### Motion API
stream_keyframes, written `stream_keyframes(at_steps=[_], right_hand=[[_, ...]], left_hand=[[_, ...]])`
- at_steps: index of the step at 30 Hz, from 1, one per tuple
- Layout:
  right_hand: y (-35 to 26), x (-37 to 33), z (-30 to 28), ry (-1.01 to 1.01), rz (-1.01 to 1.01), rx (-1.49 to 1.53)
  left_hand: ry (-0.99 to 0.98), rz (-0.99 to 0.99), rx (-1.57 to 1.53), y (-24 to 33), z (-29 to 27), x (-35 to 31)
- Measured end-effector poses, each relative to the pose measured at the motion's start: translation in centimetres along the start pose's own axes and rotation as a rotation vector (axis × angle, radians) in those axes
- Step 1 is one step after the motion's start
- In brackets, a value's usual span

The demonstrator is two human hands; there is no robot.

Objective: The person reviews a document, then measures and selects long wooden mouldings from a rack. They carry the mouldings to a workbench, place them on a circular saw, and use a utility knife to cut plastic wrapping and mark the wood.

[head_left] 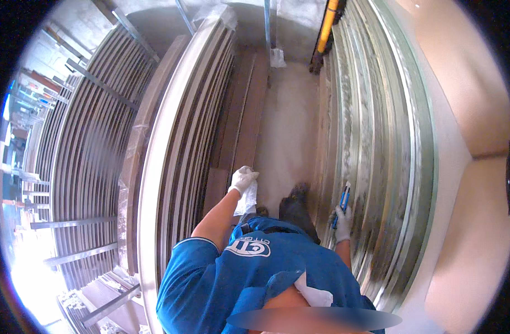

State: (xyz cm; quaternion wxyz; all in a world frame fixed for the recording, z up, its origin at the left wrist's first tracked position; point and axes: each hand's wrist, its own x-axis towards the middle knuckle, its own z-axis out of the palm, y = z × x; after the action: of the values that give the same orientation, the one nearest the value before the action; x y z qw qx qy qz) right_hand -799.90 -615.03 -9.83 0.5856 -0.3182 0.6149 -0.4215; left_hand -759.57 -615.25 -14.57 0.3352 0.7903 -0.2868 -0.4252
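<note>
In a white glove, my left hand is closed on a crumpled piece of whitish plastic film, which hangs down in front of my body. My right hand, gloved too, grips a blue utility knife pointing away from me, beside the stacked boards on the right. Whether its blade is out is too small to tell. To the left of my left hand stands a row of upright boards with pale edges.
Tall boards lean upright along the right. A narrow dusty floor strip runs ahead between the stacks. Metal rack bars stick out among more boards on the left. A yellow and black post stands at the far end.
</note>
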Motion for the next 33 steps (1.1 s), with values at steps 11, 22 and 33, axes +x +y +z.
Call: stream_keyframes(at_steps=[11, 22, 33], right_hand=[[-13.5, 27.3, 13.1, -0.195, 0.099, -0.053], [-22.3, 42.0, 28.4, -0.196, -0.044, -0.365], [-29.1, 52.6, 57.1, -0.596, -0.405, -0.514]], left_hand=[[0.385, -0.114, -0.347, 7.4, -3.3, 15.2], [0.552, -0.194, -0.364, 17.0, -8.5, 29.1], [0.364, -0.003, -0.495, 28.3, -12.3, 37.7]])
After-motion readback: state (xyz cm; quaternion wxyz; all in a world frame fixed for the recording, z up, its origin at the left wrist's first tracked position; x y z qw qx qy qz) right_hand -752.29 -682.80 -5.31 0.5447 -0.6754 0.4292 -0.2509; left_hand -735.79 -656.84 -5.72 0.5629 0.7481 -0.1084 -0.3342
